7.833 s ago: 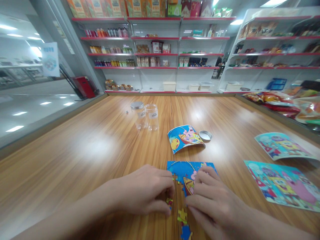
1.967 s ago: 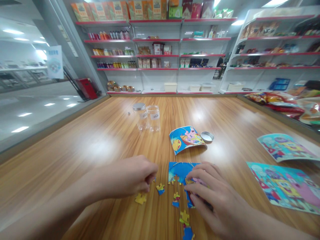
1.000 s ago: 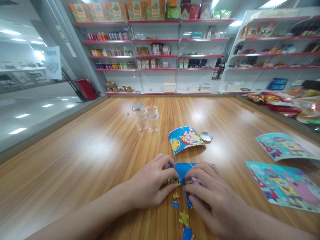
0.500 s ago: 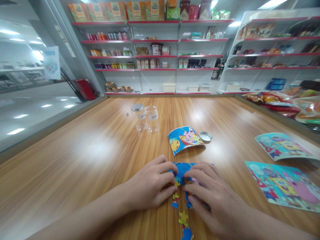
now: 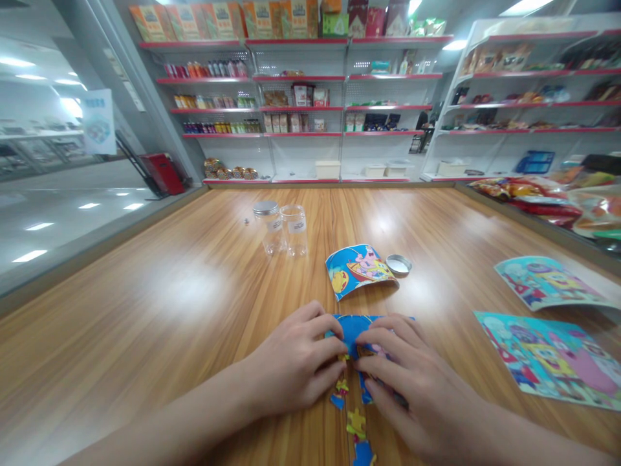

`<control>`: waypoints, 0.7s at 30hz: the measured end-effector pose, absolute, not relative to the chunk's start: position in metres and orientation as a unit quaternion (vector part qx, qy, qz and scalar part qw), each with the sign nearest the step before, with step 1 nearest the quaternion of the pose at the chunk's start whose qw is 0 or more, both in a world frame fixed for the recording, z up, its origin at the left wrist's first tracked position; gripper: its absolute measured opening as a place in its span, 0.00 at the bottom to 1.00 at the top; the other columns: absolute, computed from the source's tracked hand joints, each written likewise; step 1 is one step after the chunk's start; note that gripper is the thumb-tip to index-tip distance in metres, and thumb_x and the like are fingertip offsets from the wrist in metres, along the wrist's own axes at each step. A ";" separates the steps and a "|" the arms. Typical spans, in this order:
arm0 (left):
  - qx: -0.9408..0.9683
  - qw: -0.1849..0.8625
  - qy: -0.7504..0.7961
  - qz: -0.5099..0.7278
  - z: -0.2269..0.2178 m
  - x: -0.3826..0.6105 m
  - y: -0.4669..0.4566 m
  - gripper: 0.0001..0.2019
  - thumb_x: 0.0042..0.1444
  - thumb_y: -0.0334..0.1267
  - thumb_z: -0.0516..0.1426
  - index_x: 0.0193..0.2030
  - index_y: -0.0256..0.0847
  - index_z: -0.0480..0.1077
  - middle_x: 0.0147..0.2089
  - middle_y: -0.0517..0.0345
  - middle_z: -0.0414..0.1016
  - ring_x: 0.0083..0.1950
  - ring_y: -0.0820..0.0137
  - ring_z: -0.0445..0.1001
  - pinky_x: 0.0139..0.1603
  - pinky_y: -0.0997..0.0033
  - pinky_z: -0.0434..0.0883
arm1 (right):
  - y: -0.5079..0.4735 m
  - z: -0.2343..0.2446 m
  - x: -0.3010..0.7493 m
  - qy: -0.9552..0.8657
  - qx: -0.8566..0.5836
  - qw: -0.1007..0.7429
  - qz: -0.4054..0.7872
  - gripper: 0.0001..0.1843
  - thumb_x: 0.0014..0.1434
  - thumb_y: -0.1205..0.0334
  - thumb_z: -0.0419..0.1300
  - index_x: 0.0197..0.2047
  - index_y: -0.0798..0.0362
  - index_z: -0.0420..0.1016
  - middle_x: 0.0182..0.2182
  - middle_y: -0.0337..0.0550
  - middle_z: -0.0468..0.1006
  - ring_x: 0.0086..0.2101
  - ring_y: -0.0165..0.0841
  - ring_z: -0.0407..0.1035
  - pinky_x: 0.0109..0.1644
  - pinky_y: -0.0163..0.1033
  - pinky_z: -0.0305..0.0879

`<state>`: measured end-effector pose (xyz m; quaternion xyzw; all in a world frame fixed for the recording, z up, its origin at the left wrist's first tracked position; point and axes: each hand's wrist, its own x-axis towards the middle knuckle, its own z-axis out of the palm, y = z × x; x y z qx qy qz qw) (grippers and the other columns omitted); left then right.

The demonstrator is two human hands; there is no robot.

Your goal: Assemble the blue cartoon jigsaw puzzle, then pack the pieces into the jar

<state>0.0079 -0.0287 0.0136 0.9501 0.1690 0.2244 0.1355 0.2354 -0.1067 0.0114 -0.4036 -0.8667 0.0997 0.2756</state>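
A partly joined blue jigsaw puzzle (image 5: 352,330) lies on the wooden table between my hands, much of it covered by them. My left hand (image 5: 310,353) is curled at its left side, fingertips closed on a puzzle piece that is mostly hidden. Over the right part rests my right hand (image 5: 398,362), its bent fingers and thumb gripping the puzzle from above. Below my left fingertips lies a small blue-tipped piece (image 5: 338,401). Nearer to me are a loose yellow piece (image 5: 356,424) and a blue piece (image 5: 363,453).
A curved cartoon picture card (image 5: 361,268) lies beyond the puzzle, beside a metal lid (image 5: 398,264). Two clear jars (image 5: 294,236) stand further back, one lidded. At right are a curved picture sheet (image 5: 548,281) and a flatter one (image 5: 553,362). Stocked shelves (image 5: 301,134) stand behind.
My left fingers have shifted slightly to the right, toward the right hand. The small blue-tipped piece below them has turned a little. My right hand stays in place.
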 end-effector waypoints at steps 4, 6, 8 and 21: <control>0.949 0.137 0.176 0.222 0.013 0.008 -0.027 0.08 0.65 0.36 0.56 0.41 0.38 0.77 0.45 0.49 0.75 0.43 0.63 0.66 0.47 0.57 0.69 | -0.107 0.012 0.236 -0.867 -0.408 0.269 0.099 0.12 0.66 0.70 0.55 0.47 0.51 0.77 0.49 0.46 0.74 0.53 0.43 0.62 0.60 0.58 0.58; 0.949 0.138 0.175 0.223 0.013 0.007 -0.026 0.07 0.65 0.35 0.56 0.40 0.38 0.77 0.45 0.49 0.75 0.42 0.63 0.66 0.46 0.57 0.69 | -0.107 0.012 0.236 -0.867 -0.408 0.267 0.100 0.12 0.66 0.70 0.55 0.48 0.51 0.77 0.49 0.46 0.74 0.53 0.43 0.62 0.60 0.58 0.58; 0.948 0.142 0.174 0.224 0.014 0.007 -0.027 0.07 0.64 0.34 0.56 0.40 0.38 0.76 0.45 0.49 0.75 0.42 0.63 0.67 0.46 0.57 0.69 | -0.108 0.012 0.236 -0.868 -0.408 0.263 0.102 0.12 0.66 0.70 0.55 0.48 0.51 0.77 0.48 0.46 0.74 0.52 0.43 0.62 0.60 0.58 0.58; 0.924 0.174 0.192 0.283 0.005 -0.005 -0.005 0.15 0.56 0.22 0.53 0.46 0.38 0.75 0.47 0.49 0.75 0.47 0.61 0.66 0.47 0.58 0.70 | -0.106 0.013 0.237 -0.865 -0.412 0.267 0.102 0.11 0.67 0.70 0.54 0.47 0.52 0.77 0.46 0.48 0.74 0.50 0.43 0.63 0.57 0.57 0.59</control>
